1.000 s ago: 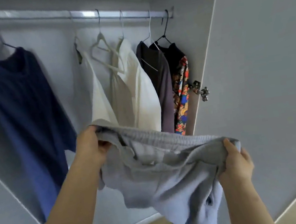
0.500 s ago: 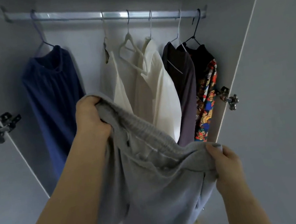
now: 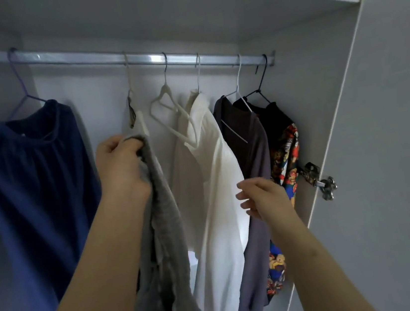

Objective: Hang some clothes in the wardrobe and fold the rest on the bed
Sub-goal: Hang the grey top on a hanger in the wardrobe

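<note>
Along the wardrobe rail (image 3: 133, 57) five garments are seen already hung: a dark blue garment (image 3: 39, 190) on a purple hanger (image 3: 19, 83) at the left, a pale garment (image 3: 139, 119) largely hidden behind the raised arm, a white shirt (image 3: 208, 168), a dark grey top (image 3: 247, 149), and a black printed garment (image 3: 284, 150) at the far right. One white hanger (image 3: 168, 105) is left bare between the pale garment and the white shirt.

Of the two hands, only one is loaded. The grey garment (image 3: 163, 226) is gripped at its upper edge by the left hand (image 3: 119, 166), the fingers curled round the bunched cloth. It is held up in front of the pale garment, below the rail, and the rest of it hangs down beside the left forearm and out of view. It is not yet on any hanger. The right hand (image 3: 261, 197) is held free, fingers loosely bent with nothing in them, in front of the dark grey top and just beside the white shirt's edge; whether cloth is touched cannot be told.

The hanging part is judged well advanced but unfinished, since the grey garment has yet to be put on a hanger and hooked on the rail. The bare white hanger, the only free one seen, is likely to be wanted for it. The bed is not shown, so nothing can be said of the folding.
</note>
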`<state>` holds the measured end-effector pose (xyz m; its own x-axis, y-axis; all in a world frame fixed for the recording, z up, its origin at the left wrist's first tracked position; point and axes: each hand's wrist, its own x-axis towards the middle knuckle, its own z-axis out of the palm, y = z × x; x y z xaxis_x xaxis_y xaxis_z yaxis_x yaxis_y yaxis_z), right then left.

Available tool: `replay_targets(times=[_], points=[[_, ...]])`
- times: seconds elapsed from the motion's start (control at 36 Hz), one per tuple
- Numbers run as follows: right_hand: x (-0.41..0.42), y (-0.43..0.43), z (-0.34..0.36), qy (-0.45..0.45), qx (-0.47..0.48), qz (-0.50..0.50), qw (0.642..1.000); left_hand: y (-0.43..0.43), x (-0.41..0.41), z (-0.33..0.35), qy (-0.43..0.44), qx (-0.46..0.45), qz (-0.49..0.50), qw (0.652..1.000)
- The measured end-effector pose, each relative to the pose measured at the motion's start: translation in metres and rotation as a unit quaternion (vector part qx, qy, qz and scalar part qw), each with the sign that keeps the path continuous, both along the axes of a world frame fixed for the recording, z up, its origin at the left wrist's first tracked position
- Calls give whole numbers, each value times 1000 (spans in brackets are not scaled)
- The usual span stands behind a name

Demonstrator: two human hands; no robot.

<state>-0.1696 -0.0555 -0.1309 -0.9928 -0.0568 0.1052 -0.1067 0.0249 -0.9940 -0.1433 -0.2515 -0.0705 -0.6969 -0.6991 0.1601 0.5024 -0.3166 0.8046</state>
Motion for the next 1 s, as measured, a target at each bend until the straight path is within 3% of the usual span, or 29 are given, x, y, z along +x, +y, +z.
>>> replay_targets(times=[0.17,0.33,0.5,0.72,1.0], points=[[-58,-66,42,115,7,32,993,-50,-33,1,-6,6,-29,1000],[-115,-116,69,193,125,34,973,-109,-60,12,-5,-4,-53,999],[-153,-149,68,148,86,40,985,-134,-90,23,-8,-25,-88,996],[-173,-164,65,8,-9,67,998,-151,-117,19,-8,4,-126,992],[-173,-170,72,36,-68,41,996,-152,-126,9,-17,-33,-121,992]])
